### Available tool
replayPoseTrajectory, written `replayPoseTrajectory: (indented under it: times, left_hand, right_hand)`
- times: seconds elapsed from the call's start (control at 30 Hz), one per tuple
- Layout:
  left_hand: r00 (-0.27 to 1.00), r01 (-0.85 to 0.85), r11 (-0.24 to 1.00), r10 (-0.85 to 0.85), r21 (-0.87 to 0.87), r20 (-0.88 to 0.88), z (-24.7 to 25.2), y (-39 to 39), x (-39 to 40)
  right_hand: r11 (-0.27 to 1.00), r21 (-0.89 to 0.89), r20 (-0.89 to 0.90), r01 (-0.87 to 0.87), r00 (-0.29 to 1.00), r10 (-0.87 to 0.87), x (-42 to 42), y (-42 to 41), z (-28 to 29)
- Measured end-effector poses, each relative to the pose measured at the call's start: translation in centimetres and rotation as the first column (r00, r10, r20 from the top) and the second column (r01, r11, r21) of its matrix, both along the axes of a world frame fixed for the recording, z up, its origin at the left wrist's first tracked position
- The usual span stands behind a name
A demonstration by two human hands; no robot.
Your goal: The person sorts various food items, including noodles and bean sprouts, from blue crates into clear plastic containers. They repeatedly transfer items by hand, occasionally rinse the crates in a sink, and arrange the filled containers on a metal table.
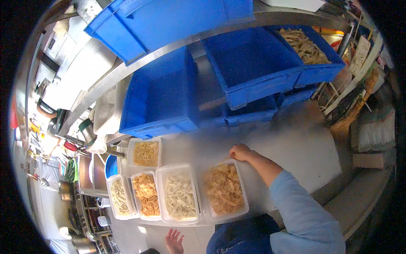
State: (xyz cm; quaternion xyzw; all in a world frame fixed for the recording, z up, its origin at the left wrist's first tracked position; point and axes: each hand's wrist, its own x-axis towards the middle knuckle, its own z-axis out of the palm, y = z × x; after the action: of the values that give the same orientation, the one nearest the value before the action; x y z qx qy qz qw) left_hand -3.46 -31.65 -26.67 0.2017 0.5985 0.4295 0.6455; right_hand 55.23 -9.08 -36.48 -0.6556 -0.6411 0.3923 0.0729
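Observation:
My right hand is curled at the far edge of a clear plastic container filled with light brown strips of food. Blur hides whether its fingertips hold anything. Low in the view, my left hand hangs in front of the counter edge with its fingers apart and nothing in it. Left of the brown strips stands a white plastic container of pale, whitish strips. Further left are a tub of orange-coloured shreds and a narrower one of pale strips.
Behind them sits a container of yellowish shreds. Large blue plastic bins stand on and under a metal shelf; one holds pale pieces. A white board lies right on the metal counter. Sinks are at left.

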Motion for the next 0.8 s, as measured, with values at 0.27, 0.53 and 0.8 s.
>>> replayPoseTrajectory:
  times: [0.27,0.53,0.8]
  left_hand:
    - [0.997,0.051,0.997,-0.048,-0.052,0.063,0.0,-2.4,1.1]
    - [0.915,0.17,0.963,-0.076,0.208,-0.396,-1.6,1.9,-3.5]
    - [0.741,0.245,0.729,0.284,0.639,-0.608,12.0,5.9,3.2]
  right_hand:
    - [0.985,0.169,-0.386,-0.033,0.918,0.097,-6.3,-5.5,9.8]
    - [0.847,0.165,-0.425,0.505,0.812,-0.401,-3.0,-10.5,13.4]
    - [0.459,-0.057,-0.838,0.887,0.207,-0.505,9.6,-14.2,24.8]
